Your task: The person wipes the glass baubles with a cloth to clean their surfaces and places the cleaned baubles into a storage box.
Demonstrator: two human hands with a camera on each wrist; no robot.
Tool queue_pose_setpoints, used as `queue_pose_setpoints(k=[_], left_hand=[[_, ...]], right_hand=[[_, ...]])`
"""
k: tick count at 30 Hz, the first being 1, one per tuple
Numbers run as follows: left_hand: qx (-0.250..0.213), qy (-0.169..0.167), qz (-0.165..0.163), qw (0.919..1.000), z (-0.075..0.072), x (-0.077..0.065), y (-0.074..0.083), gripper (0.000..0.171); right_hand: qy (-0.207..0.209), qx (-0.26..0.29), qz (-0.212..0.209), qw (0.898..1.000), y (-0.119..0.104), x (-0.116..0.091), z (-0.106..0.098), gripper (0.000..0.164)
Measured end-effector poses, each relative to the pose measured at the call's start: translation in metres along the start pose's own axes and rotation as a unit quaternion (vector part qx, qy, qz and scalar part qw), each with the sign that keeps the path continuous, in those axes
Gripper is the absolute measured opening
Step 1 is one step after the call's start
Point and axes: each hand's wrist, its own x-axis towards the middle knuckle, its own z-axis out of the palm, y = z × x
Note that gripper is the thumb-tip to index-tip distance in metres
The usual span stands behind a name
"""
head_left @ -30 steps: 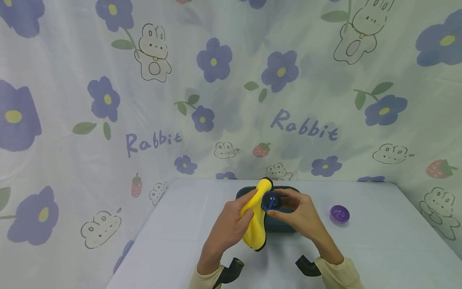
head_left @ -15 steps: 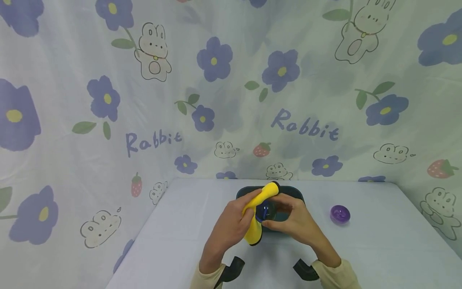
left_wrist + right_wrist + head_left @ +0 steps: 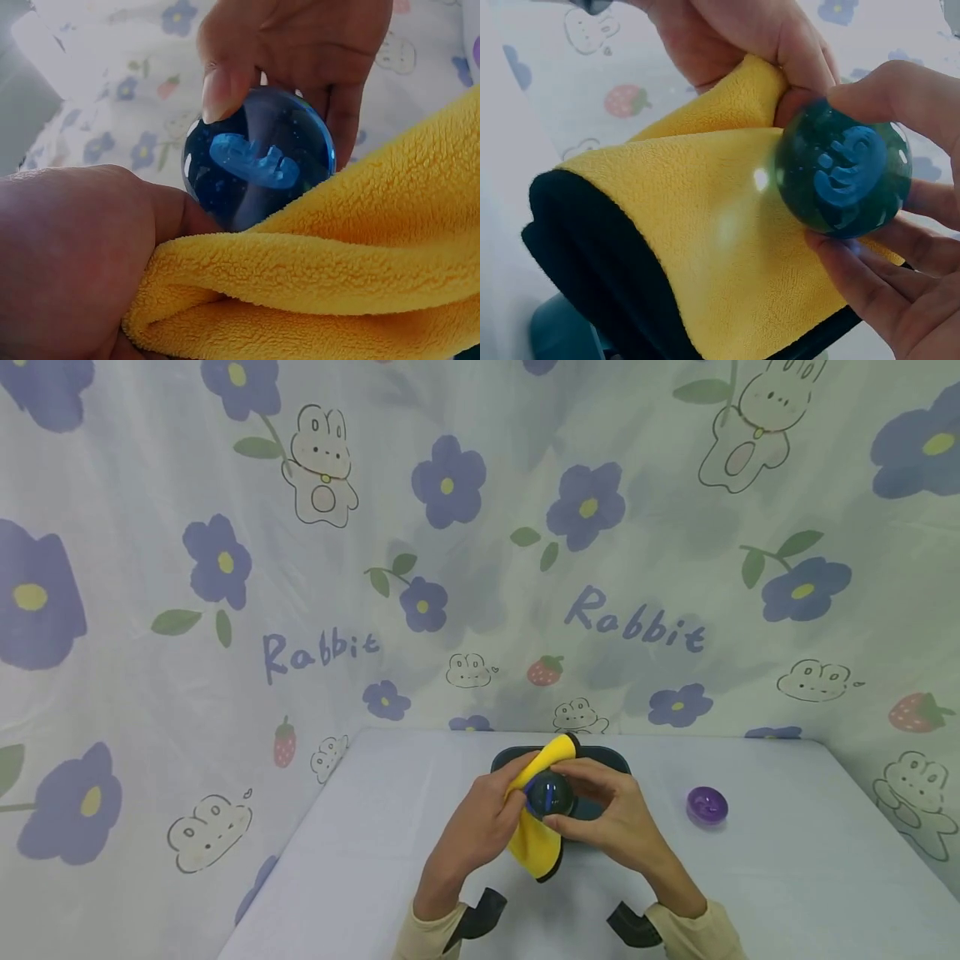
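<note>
My right hand [image 3: 618,810] holds a glossy, see-through blue ball [image 3: 551,794] between thumb and fingers. A pale blue raised shape shows inside the ball in both wrist views [image 3: 851,169]. In my left hand [image 3: 480,822] is a folded yellow plush cloth [image 3: 536,850] with black edging, gripped between thumb and fingers. The cloth lies against the side of the ball in the left wrist view, covering its lower part [image 3: 259,165]. Both hands are raised above the table, over the front of a dark teal container [image 3: 615,756].
A small purple round dish-like piece [image 3: 707,806] sits on the white table [image 3: 780,860], right of the container. The hands hide much of the container. Behind the table hangs a patterned curtain [image 3: 495,560] with rabbits and flowers.
The ball has turned in my right hand and shifted slightly left, closer to my left hand. The cloth has folded and bent around the ball's side; its top end now tilts right.
</note>
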Motion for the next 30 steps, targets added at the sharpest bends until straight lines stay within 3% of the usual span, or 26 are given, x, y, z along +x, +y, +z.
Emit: queue_pose_setpoints(k=[7, 16, 30], left_hand=[[-0.010, -0.009, -0.002, 0.9999, 0.001, 0.000, -0.001, 0.053], [-0.023, -0.030, -0.035, 0.9987, 0.002, -0.001, 0.005, 0.056], [-0.015, -0.027, -0.038, 0.9988, -0.002, -0.006, 0.011, 0.058]], right_hand=[[0.027, 0.017, -0.026, 0.999, -0.001, 0.000, -0.002, 0.057], [0.066, 0.013, -0.034, 0.997, 0.002, 0.003, -0.009, 0.060], [0.082, 0.021, 0.011, 0.996, 0.011, 0.003, -0.012, 0.057]])
